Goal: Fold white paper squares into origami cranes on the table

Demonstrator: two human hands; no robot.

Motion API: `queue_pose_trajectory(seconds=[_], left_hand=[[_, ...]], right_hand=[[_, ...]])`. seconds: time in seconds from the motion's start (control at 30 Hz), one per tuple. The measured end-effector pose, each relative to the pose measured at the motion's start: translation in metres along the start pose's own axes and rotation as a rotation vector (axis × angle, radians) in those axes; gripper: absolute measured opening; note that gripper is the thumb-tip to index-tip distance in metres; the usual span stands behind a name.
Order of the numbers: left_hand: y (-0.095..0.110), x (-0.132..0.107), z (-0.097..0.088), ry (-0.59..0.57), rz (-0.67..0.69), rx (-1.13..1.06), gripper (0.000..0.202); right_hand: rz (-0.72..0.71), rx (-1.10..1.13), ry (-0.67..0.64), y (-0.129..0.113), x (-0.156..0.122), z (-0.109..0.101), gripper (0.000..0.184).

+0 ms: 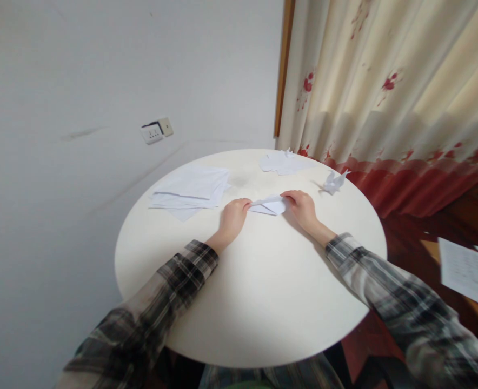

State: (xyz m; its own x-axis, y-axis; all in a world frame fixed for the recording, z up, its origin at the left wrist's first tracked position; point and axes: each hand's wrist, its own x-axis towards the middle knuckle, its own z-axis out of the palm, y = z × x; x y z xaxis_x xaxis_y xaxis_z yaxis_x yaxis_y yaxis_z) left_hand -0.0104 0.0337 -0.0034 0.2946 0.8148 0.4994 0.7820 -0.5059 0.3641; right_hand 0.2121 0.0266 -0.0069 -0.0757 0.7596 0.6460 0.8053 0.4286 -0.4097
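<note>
A folded sheet of white paper is held between my two hands, just above or on the round white table. My left hand pinches its left end between thumb and fingers. At the opposite end, my right hand grips the paper's upper right corner. Fold lines and a pointed lower flap show on the side facing me. Part of each end is covered by my fingers.
Left of my hands lies a stack of white paper sheets. More paper is at the table's far edge. A folded paper figure stands at right. A wall with a socket and a floral curtain border the table.
</note>
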Motion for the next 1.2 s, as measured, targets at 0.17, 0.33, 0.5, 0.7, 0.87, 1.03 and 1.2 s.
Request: queue_pose_trajectory(seconds=[0.17, 0.33, 0.5, 0.7, 0.87, 1.03, 1.2], left_hand=[[0.000, -0.002, -0.001, 0.049, -0.082, 0.058, 0.023], [0.002, -0.001, 0.000, 0.274, -0.053, 0.014, 0.036], [0.004, -0.001, -0.001, 0.350, -0.001, -0.002, 0.040], [0.001, -0.003, 0.002, 0.297, 0.022, -0.007, 0.035], [0.000, -0.003, 0.003, 0.250, 0.111, -0.040, 0.036], [0.010, -0.005, -0.007, 0.307, 0.183, 0.006, 0.045], [0.014, -0.006, -0.009, 0.250, 0.398, 0.060, 0.031]], right_hand=[[0.026, 0.019, 0.033, 0.003, 0.000, 0.000, 0.029], [0.128, 0.185, 0.124, 0.002, 0.000, -0.002, 0.024], [0.237, 0.423, 0.254, 0.002, 0.004, 0.000, 0.016], [0.415, 0.731, 0.123, 0.004, 0.006, 0.008, 0.017], [0.463, 0.954, -0.215, -0.004, 0.001, 0.007, 0.027], [0.446, 1.020, -0.387, -0.012, -0.002, 0.001, 0.027], [0.475, 1.096, -0.475, -0.011, -0.001, 0.000, 0.028]])
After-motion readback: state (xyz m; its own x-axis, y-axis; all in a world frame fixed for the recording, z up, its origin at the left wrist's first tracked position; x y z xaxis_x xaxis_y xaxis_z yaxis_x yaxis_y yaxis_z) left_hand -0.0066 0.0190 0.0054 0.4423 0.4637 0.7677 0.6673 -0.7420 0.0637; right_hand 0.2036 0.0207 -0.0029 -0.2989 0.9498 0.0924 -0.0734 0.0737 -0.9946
